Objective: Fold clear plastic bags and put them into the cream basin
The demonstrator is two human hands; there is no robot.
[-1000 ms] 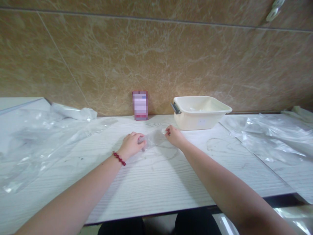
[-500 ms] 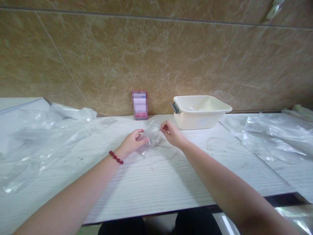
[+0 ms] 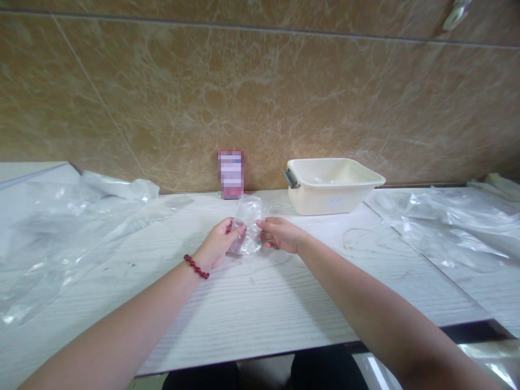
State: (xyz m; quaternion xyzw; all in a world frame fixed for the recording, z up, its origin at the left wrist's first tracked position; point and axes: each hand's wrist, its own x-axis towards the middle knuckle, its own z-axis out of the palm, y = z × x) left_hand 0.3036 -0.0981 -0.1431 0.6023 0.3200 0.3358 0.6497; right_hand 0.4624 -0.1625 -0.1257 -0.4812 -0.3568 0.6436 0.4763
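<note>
- Small clear plastic bag (image 3: 249,208): between the two hands, mid-table, in front of the phone-like device (image 3: 231,174). Film is crinkled and shiny; contents, if any, cannot be made out through the glare. Whether its near edge touches the table (image 3: 252,314) cannot be told.
- Left hand (image 3: 221,238): holds the bag's left side, thumb on the near face. Red bead bracelet (image 3: 196,267) on the wrist.
- Right hand (image 3: 284,234): fingers curled, narrow spread, fingertips at the bag's right edge; whether they grip the film cannot be told.
- Cream bin (image 3: 329,203): far right of the hands, near the wall (image 3: 260,97), upright, open-topped. Grey latch (image 3: 291,179) on its left end. Inside, something pale and translucent shows low down; too indistinct to identify.
- Large clear plastic, left (image 3: 81,227): spread loosely over the table's left part.
- Large clear plastic, right (image 3: 459,227): rumpled, right of the bin.
</note>
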